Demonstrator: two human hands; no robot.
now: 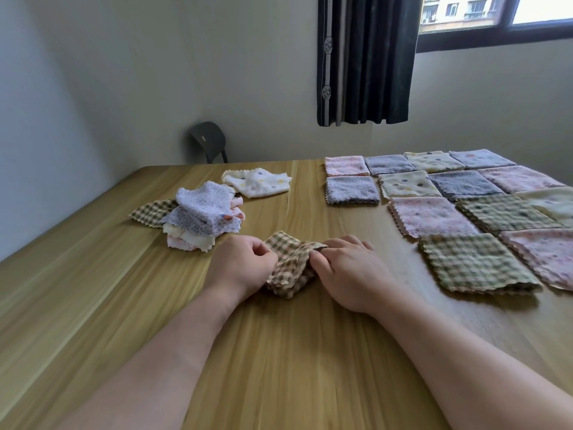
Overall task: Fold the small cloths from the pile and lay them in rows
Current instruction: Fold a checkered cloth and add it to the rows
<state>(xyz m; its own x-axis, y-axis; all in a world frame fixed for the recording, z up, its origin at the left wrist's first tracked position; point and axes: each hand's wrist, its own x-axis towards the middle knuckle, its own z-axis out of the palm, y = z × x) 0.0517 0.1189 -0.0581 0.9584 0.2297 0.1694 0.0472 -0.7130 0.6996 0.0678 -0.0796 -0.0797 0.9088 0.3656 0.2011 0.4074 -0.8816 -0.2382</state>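
Fingers [259, 247], left hand [242, 265] and right hand [348, 273], pinch one checked cloth [290, 259]; thirteen folded cloths [477, 262].

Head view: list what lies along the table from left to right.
pile of unfolded cloths → left hand → checked cloth held between both hands → right hand → rows of folded cloths

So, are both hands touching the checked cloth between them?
Touching. The head view shows the left hand and the right hand each pinching the checked cloth.
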